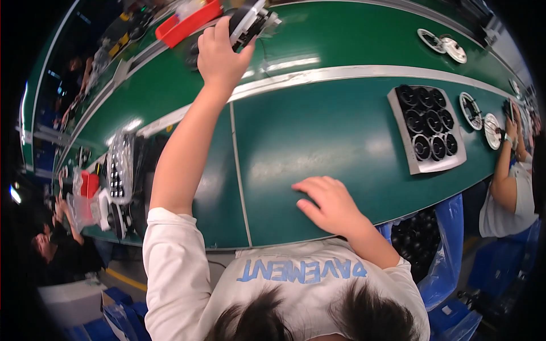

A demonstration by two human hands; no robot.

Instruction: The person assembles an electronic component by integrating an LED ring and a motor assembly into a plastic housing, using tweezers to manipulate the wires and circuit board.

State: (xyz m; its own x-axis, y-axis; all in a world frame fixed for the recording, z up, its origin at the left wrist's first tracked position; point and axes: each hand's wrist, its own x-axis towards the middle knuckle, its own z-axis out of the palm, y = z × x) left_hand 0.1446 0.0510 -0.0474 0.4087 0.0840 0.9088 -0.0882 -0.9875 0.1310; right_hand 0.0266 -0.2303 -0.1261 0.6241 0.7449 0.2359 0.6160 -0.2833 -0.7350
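My left arm point(185, 148) stretches across to the far green belt. There my left hand point(220, 59) grips a black, rounded assembly with a white rim point(250, 23), its fingers curled over the near side. Bits of mechanism and thin wire show on that assembly's right; part of it lies behind the fingers and beyond the upper edge. My right hand point(330, 204) rests low over the near green tabletop point(296, 148), fingers stretched out and thumb apart, holding nothing. To its right stands a pale tray point(418, 165) with rows of black round parts point(432, 120).
A red bin point(187, 24) sits beside my left hand. Open white round housings lie on the belt point(455, 50) and tabletop point(471, 111). A blue-lined container of black balls point(418, 238) stands below the table edge. Co-workers sit at right point(506, 193) and left point(71, 244).
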